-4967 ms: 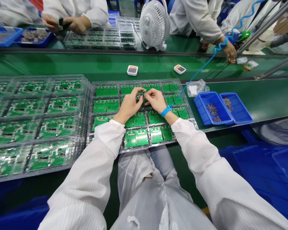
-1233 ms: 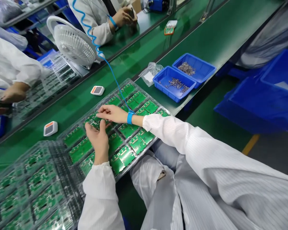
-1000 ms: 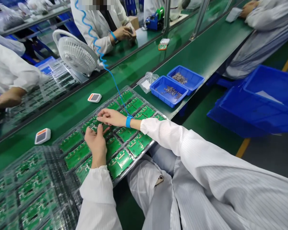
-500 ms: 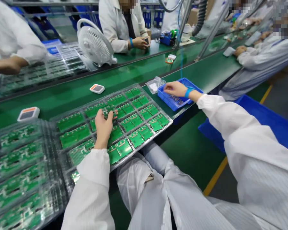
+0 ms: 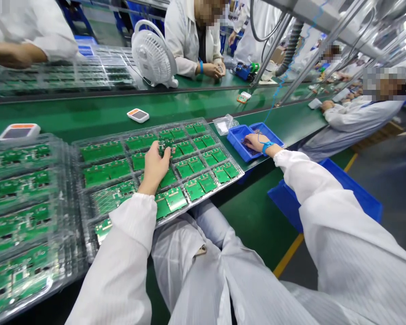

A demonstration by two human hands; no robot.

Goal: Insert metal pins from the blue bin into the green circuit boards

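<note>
The left thumb and fingers pinch a little green board, with only a thin gap between them. It is near the middle of the frame, above a big clear tray full of green boards. That is the left hand. The right hand is right of the middle, with its fingertips down in a blue bin among tiny bits. I cannot tell if they hold any. A blue band goes around that wrist. Just beside is another blue bin. A stack of trays fills the lower left. A white fan stands at the upper left of the middle.
</note>
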